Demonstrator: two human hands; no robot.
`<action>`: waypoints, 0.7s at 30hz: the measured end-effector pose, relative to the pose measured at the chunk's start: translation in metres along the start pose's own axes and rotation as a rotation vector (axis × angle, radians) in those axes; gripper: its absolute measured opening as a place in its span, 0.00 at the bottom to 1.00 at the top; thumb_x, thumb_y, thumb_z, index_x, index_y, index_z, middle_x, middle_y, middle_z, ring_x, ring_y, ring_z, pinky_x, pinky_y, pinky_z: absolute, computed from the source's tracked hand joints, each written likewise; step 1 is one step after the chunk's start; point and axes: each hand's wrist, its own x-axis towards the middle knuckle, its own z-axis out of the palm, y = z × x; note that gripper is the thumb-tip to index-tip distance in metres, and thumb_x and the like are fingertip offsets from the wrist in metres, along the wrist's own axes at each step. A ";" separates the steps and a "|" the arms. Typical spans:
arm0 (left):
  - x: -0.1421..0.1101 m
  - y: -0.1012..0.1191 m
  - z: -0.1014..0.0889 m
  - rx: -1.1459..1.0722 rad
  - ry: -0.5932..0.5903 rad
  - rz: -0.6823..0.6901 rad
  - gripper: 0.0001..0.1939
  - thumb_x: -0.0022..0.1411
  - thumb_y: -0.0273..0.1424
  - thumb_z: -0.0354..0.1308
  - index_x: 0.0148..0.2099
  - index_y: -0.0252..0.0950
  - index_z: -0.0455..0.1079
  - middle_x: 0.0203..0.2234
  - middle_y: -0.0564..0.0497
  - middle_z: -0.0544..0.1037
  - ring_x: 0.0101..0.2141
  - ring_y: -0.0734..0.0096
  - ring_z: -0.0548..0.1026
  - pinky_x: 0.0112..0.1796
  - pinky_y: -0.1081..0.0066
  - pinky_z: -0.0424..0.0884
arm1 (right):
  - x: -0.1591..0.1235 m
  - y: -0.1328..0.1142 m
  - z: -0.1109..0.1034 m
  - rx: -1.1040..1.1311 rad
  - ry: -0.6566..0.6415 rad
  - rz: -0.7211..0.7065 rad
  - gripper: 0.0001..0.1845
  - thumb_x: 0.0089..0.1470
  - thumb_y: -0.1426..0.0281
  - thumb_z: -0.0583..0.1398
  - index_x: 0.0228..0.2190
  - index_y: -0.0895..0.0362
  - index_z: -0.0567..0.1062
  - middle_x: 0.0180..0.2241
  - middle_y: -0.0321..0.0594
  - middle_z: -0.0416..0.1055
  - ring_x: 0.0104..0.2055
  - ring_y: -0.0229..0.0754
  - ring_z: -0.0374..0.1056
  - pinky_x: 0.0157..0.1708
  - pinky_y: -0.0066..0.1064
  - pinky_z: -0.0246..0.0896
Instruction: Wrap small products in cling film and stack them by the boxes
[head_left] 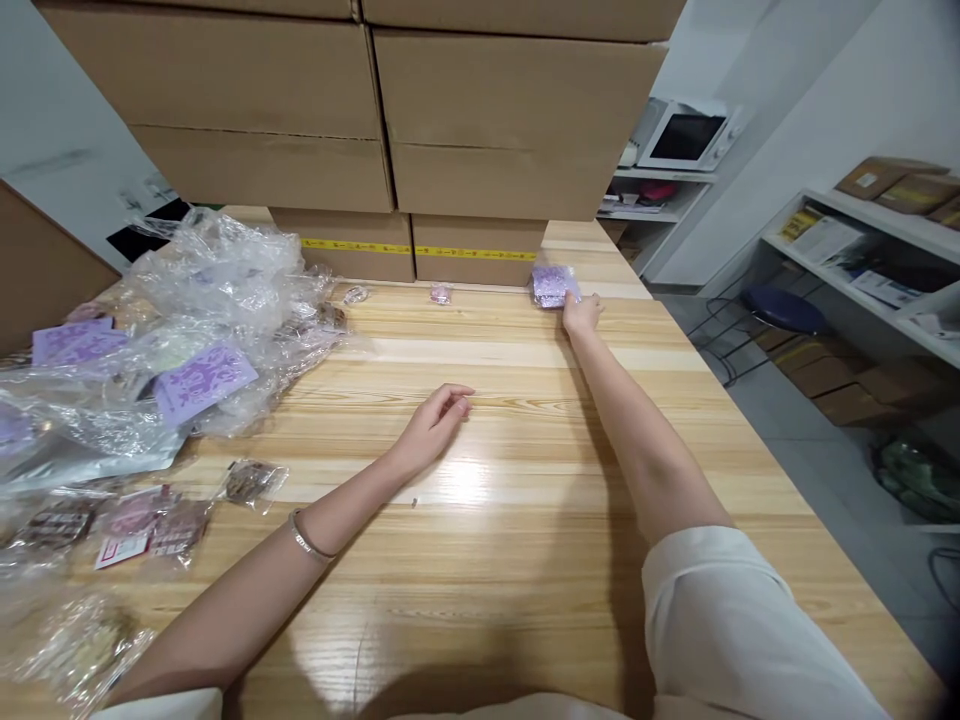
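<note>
Upper right of centre, the right hand (583, 312) touches a purple packet (550, 284), finger grip unclear; the left hand (436, 420) curls mid-frame, fingertips apart.

Cardboard boxes (517, 100) stand stacked across the top centre, behind a table (525, 540) bearing heaped plastic wrappers (225, 270) at left, the left hand (435, 425) mid-frame and, upper right of centre, a packet (551, 284) at the right hand (582, 313).

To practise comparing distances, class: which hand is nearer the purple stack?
Right: the right hand touches the purple stack; the left hand is apart, leftward and nearer the body.
</note>
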 end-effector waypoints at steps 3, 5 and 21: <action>0.001 0.006 -0.007 0.382 0.094 0.131 0.14 0.68 0.33 0.49 0.51 0.34 0.70 0.41 0.44 0.74 0.44 0.62 0.73 0.47 0.61 0.69 | -0.020 0.009 -0.012 -0.029 -0.031 -0.114 0.33 0.58 0.68 0.54 0.61 0.69 0.55 0.62 0.67 0.53 0.67 0.55 0.49 0.64 0.48 0.44; 0.002 0.010 -0.015 0.715 0.206 0.183 0.16 0.67 0.31 0.50 0.52 0.32 0.71 0.44 0.40 0.73 0.49 0.55 0.71 0.50 0.55 0.67 | -0.038 0.019 -0.023 -0.035 -0.062 -0.186 0.33 0.58 0.68 0.54 0.62 0.68 0.54 0.63 0.64 0.52 0.67 0.52 0.50 0.65 0.46 0.44; 0.018 0.007 -0.086 1.341 0.446 -0.055 0.29 0.62 0.19 0.37 0.64 0.12 0.58 0.69 0.32 0.48 0.70 0.55 0.34 0.66 0.47 0.30 | -0.134 0.038 -0.070 -0.321 -0.457 -0.837 0.31 0.61 0.60 0.51 0.62 0.58 0.57 0.60 0.57 0.58 0.59 0.57 0.63 0.51 0.51 0.67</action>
